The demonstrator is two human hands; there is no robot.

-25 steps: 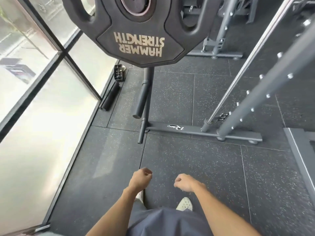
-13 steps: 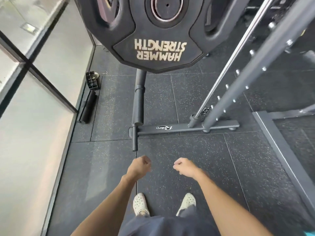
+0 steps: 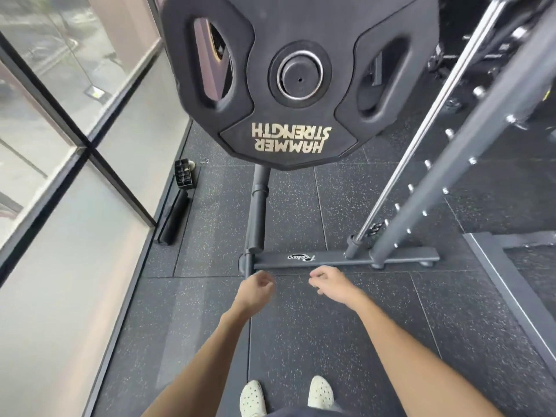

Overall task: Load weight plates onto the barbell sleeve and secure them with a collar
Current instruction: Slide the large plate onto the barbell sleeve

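Both held out low and empty: left hand (image 3: 255, 285) and right hand (image 3: 328, 281), a little apart, fingers (image 3: 316, 276) loosely curled, gripping nothing.

Up and ahead of them, well apart from either: weight plate (image 3: 288, 139), already threaded on the barbell sleeve (image 3: 299, 78), hub ringed round the sleeve's capped end. No collar to be seen outboard of it.

Judged heavy and rigid, rubber-coated, so grippy rather than slick. Unlikely to suffer from a knock, but apt to bind or tilt on the sleeve if pushed from one side only. Best taken by its two openings: grip slot (image 3: 213, 61) up-left of the left hand, second grip slot (image 3: 373, 82) up-right of the right hand. Then slid square.

Just beyond both hands, on the floor: rack base (image 3: 346, 257).

Compared with half a second ago: hands further forward, now close to that base. Fingers looser than the fists seen then. Plate larger in view, whole hub showing.
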